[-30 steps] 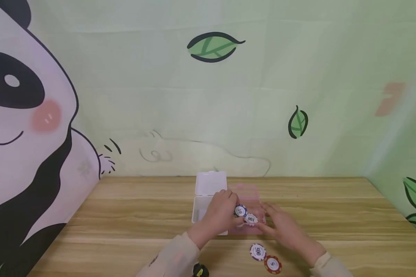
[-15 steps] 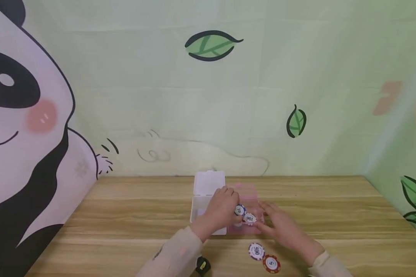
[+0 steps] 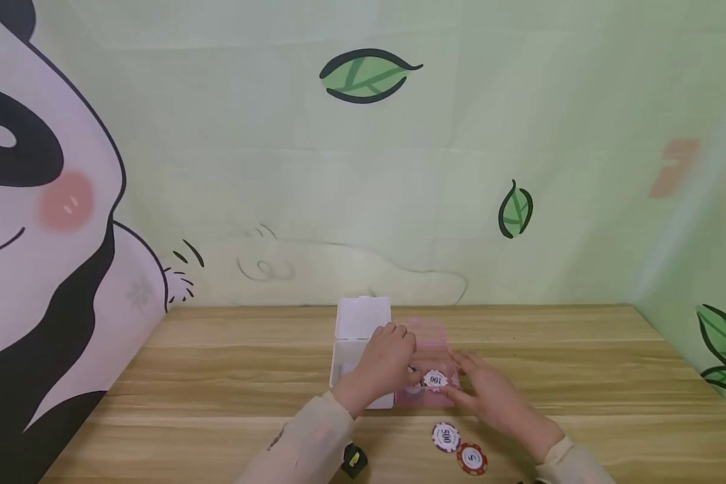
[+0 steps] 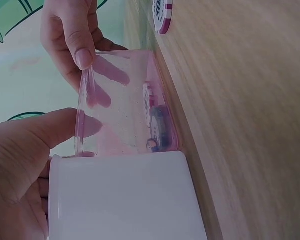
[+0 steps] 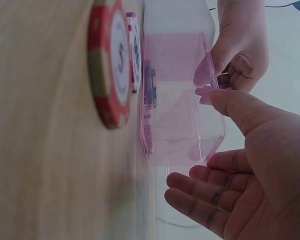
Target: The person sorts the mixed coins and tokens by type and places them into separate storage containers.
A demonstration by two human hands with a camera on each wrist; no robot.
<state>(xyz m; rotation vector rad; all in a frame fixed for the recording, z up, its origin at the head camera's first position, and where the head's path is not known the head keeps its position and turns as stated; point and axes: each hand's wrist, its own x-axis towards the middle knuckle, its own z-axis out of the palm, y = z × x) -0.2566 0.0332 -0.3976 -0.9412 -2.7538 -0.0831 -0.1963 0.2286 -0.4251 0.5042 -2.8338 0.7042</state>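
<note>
My left hand (image 3: 385, 361) reaches over the left end of a clear pink box (image 3: 423, 402). In the left wrist view, its thumb (image 4: 55, 125) hooks over the rim, with the tip showing through the pink wall. Its other fingers are largely hidden, and no chip is visible in them. My right hand (image 3: 495, 398) holds the box's right end, thumb at the near rim and fingers on the far side. A white poker chip marked 100 (image 3: 435, 380) shows in the box. Both wrist views show several chips low in the box, including a dark one (image 4: 161, 129).
A white box (image 3: 363, 317) with its lid raised stands against the pink box's left side. On the wooden table (image 3: 248, 376) nearer me lie a purple-edged 500 chip (image 3: 446, 437) and a red 5 chip (image 3: 472, 459). A black device (image 3: 354, 460) sits by my left wrist.
My left fingers now cover the blue-edged 10 chip that showed beside the 100 chip. My right hand keeps its place on the pink box. The view has shifted slightly.
</note>
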